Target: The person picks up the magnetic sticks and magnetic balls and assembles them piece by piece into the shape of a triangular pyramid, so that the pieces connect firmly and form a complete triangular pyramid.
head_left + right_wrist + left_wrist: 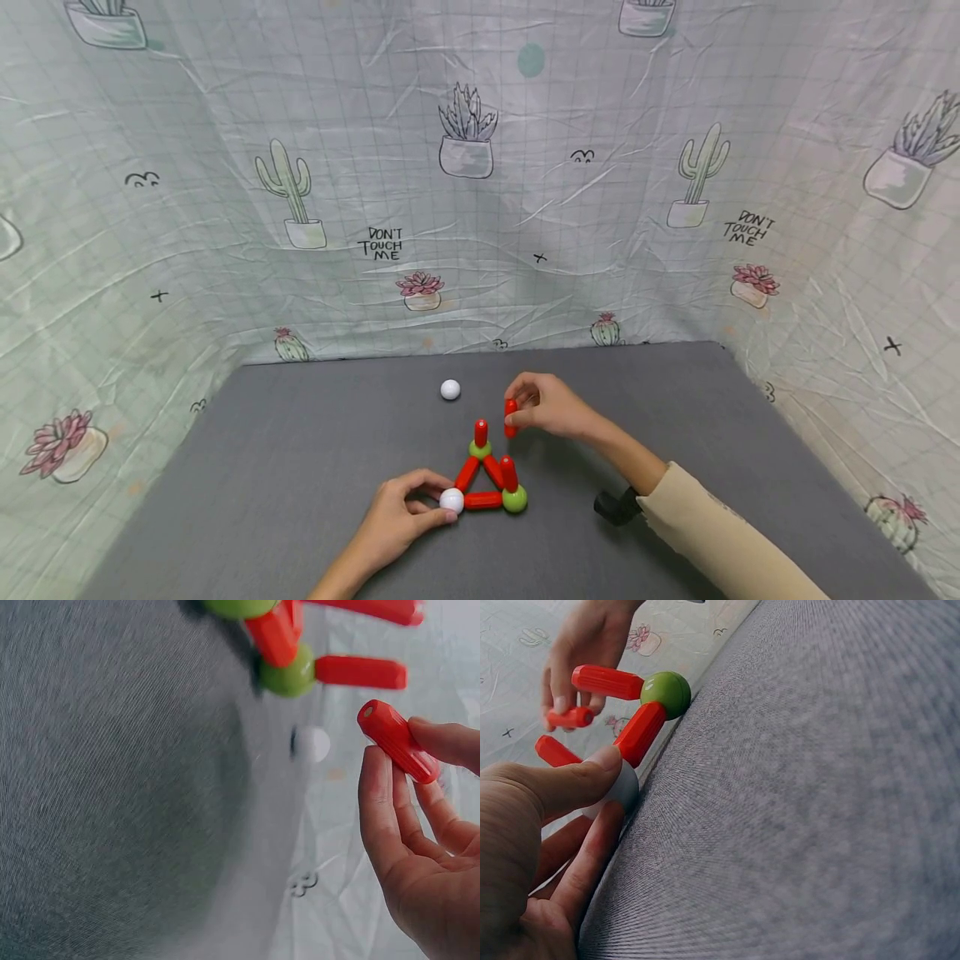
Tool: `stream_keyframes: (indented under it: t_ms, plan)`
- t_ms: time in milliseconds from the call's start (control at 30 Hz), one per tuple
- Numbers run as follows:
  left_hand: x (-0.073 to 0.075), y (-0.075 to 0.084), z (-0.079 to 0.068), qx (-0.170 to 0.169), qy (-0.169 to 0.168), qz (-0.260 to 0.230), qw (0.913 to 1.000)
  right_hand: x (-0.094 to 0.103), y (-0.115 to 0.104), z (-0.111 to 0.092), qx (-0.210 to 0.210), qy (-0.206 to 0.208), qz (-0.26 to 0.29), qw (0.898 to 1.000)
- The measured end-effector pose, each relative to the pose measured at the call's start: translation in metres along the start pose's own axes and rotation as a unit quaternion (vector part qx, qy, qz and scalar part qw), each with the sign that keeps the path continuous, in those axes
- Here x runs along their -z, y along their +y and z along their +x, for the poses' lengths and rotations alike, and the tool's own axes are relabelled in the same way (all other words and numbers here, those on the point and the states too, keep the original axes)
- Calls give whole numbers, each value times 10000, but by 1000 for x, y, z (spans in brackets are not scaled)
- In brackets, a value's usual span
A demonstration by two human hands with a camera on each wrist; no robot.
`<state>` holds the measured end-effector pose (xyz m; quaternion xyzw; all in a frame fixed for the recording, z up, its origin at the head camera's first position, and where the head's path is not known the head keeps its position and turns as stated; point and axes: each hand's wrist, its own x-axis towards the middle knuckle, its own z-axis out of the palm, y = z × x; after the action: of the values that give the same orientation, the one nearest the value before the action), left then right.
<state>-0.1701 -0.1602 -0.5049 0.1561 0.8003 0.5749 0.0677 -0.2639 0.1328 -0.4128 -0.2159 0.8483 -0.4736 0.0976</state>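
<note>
On the grey table lies a triangle of red rods (483,500) joined at the corners by two green balls (514,499) and a white ball (452,500). An upright red rod (481,433) stands on the far green ball, another on the near right one. My left hand (401,512) holds the white corner ball between thumb and fingers; the left wrist view shows the thumb (604,761) against it. To the right of the triangle's far corner, my right hand (551,406) pinches a loose red rod (397,741) above the table, apart from the triangle.
A loose white ball (450,390) sits on the table beyond the triangle. A black object (617,507) shows by the right sleeve (720,533). A cloth printed with cacti (465,208) hangs behind and at both sides of the table (300,450).
</note>
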Motion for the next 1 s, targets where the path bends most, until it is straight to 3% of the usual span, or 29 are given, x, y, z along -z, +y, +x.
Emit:
stream_keyframes:
  t_ms: [267,600,1000]
  plan:
    - [0,-2,0,-7,10,20,10000,-9,-19,-8,244,-419,235,9985]
    - [0,-2,1,-90,-19,18,10000,-23,-37,-10,546,-958,109,9938]
    - [0,-1,0,18,-66,20,10000,-47,-41,-7,869,-1264,-653,9860]
